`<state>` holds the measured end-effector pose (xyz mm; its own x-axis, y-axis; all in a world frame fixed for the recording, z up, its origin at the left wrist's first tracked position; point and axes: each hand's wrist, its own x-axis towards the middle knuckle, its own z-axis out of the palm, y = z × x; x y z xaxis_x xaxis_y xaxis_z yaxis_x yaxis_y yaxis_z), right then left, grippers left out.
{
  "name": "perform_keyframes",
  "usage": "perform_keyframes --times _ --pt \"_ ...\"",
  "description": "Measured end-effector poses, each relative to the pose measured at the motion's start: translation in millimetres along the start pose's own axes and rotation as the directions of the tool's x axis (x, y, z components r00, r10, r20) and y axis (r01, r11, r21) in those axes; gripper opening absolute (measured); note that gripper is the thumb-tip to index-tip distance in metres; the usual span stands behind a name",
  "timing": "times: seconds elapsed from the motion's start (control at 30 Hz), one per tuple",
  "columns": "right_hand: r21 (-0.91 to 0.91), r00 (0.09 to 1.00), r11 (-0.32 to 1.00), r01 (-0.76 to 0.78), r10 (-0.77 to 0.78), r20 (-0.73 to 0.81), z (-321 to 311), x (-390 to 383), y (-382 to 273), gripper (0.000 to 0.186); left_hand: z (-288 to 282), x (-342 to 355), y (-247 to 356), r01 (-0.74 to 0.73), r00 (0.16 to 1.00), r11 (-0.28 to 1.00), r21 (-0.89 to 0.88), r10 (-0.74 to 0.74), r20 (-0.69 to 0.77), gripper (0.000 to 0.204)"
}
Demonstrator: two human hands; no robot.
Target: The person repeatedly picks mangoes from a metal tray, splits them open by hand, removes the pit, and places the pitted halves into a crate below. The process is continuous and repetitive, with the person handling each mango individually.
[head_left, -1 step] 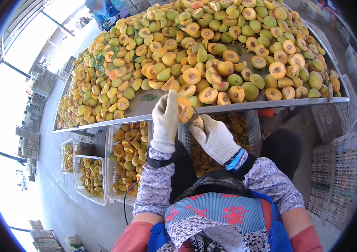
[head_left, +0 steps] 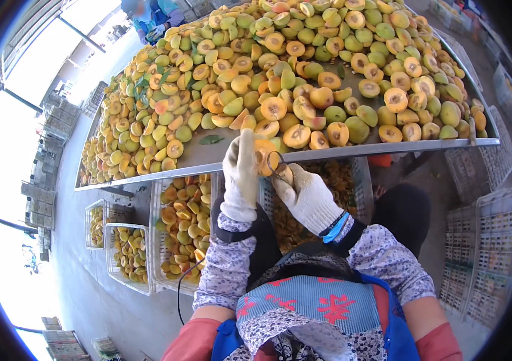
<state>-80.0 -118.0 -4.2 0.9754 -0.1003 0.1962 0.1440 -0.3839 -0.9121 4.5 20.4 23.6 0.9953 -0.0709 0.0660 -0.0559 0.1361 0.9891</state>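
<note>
My left hand (head_left: 241, 171), in a cream knit glove, grips a cut yellow peach half (head_left: 265, 156) just in front of the table's metal edge. My right hand (head_left: 304, 195), also gloved and with a blue band at the wrist, is closed on a metal looped tool (head_left: 281, 163) whose loop is against the fruit. Behind them, a sloped metal table (head_left: 211, 159) carries a big heap of peach halves (head_left: 274, 108), some showing red-brown centres, with a few green leaves (head_left: 212, 139).
Crates of peach halves (head_left: 183, 234) stand under the table at left, and a crate of orange-brown scraps (head_left: 361, 189) below my hands. Stacked white crates (head_left: 478, 253) are at right, more crates (head_left: 57, 114) along the left. Another person in blue (head_left: 150, 21) is at the table's far left corner.
My left hand has shifted very slightly to the right, still gripping the fruit. The right hand and tool look almost the same.
</note>
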Motion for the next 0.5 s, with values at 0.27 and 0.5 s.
perform_keyframes --times 0.27,0.5 --pt "-0.122 0.996 0.990 -0.073 0.080 0.046 -7 -4 5 0.026 18 -17 -18 0.143 0.986 0.897 -0.419 -0.091 0.143 0.056" --pt "-0.101 0.994 0.992 -0.076 0.083 0.071 4 -8 5 0.035 22 -28 -18 0.161 0.985 0.906 -0.391 -0.123 0.121 0.062"
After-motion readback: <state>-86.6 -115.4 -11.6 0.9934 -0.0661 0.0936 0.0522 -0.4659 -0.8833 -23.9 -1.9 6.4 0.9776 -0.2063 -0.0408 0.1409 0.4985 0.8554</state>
